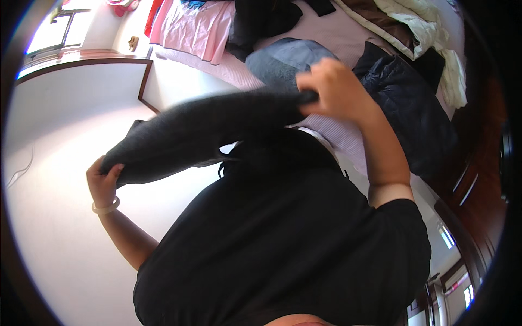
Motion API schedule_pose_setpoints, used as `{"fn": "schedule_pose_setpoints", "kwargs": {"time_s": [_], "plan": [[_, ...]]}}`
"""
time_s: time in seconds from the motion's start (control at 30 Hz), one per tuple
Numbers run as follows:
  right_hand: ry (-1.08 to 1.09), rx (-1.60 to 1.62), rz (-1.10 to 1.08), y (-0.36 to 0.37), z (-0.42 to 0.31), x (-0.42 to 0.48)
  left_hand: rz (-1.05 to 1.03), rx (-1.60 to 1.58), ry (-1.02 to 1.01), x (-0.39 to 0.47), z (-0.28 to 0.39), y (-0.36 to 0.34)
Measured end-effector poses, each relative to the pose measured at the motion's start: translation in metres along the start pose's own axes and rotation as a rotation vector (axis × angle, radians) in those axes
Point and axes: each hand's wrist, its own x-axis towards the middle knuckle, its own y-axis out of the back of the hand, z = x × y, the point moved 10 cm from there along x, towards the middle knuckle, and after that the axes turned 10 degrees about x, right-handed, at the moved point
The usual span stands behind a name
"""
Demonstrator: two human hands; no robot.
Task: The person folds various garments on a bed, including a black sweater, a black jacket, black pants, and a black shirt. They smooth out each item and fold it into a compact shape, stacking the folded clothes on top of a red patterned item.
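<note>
A long black garment [191, 126] is stretched in the air in front of my body, its exact kind hard to tell. At its lower left end, my left hand [102, 179] pinches the cloth between thumb and fingers; a pale bangle circles that wrist. My right hand [328, 91], blurred, grips the other end, higher up and over the bed. Just behind the right hand lies a grey-blue folded garment [285, 61] on the bed. A dark navy padded garment [408, 110] lies to the right of my right forearm.
The bed [322, 30] has a pink ribbed cover. On it lie a pink garment [193, 30], black clothing [261, 24] and a cream jacket [424, 24] with brown lining. A white wall [53, 163] rises at the left, below a window ledge [85, 59]. Dark wooden furniture [477, 163] stands at the right.
</note>
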Motion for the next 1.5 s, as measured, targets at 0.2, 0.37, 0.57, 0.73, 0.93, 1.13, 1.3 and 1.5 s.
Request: {"fn": "schedule_pose_setpoints", "kwargs": {"time_s": [0.2,0.37,0.57,0.73,0.93,1.13,1.3,1.5], "plan": [[-0.521,0.193,-0.387,-0.07,-0.022,-0.105,-0.607,-0.202,-0.094,0.021,-0.046,-0.12],[-0.768,-0.083,-0.355,-0.075,-0.038,-0.11,-1.208,-0.106,0.104,-0.004,-0.134,-0.202],[-0.784,-0.087,-0.145,-0.12,-0.066,-0.071,-0.697,-0.327,-0.443,0.068,-0.057,-0.185],[-0.698,-0.382,0.164,-0.106,-0.099,-0.051,-0.7,-0.028,-0.809,0.113,-0.061,-0.203],[-1.203,-0.548,-0.014,-0.123,-0.145,-0.076,-0.724,0.03,-1.015,0.152,-0.045,-0.217],[-1.284,-0.748,-0.11,-0.099,-0.192,-0.072,-0.91,0.065,-1.108,0.16,-0.005,-0.219],[-1.138,-0.752,0.235,-0.03,-0.177,-0.071,-0.924,-0.12,-0.712,0.213,0.008,-0.214],[-1.249,-0.784,0.165,0.035,0.031,-0.036,-0.23,0.096,-0.753,0.386,0.187,-0.235]]}}
